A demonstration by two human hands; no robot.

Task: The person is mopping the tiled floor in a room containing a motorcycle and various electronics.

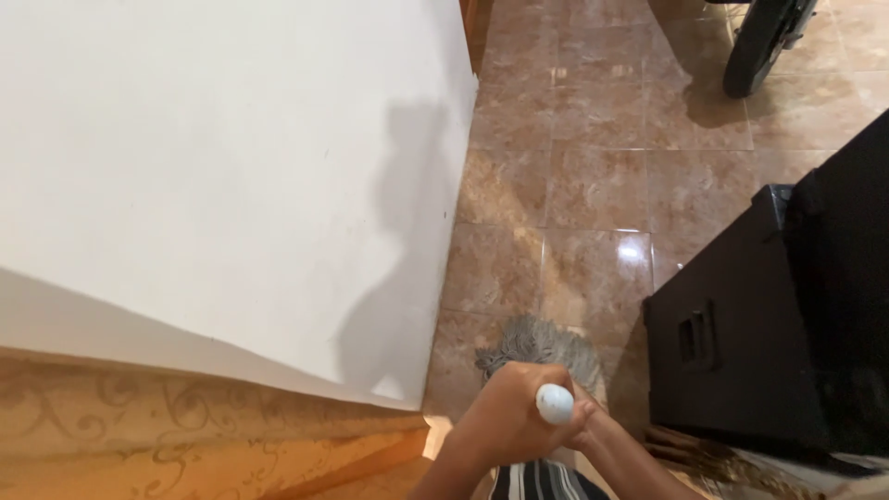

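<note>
Both hands, left (505,417) and right (585,428), are gripping the mop (554,404); its head is resting at 12 o'clock on glossy, partly wet-looking floor (593,185).

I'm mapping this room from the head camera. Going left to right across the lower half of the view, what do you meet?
White wall → left hand → mop handle's white end → black speaker cabinet.
</note>
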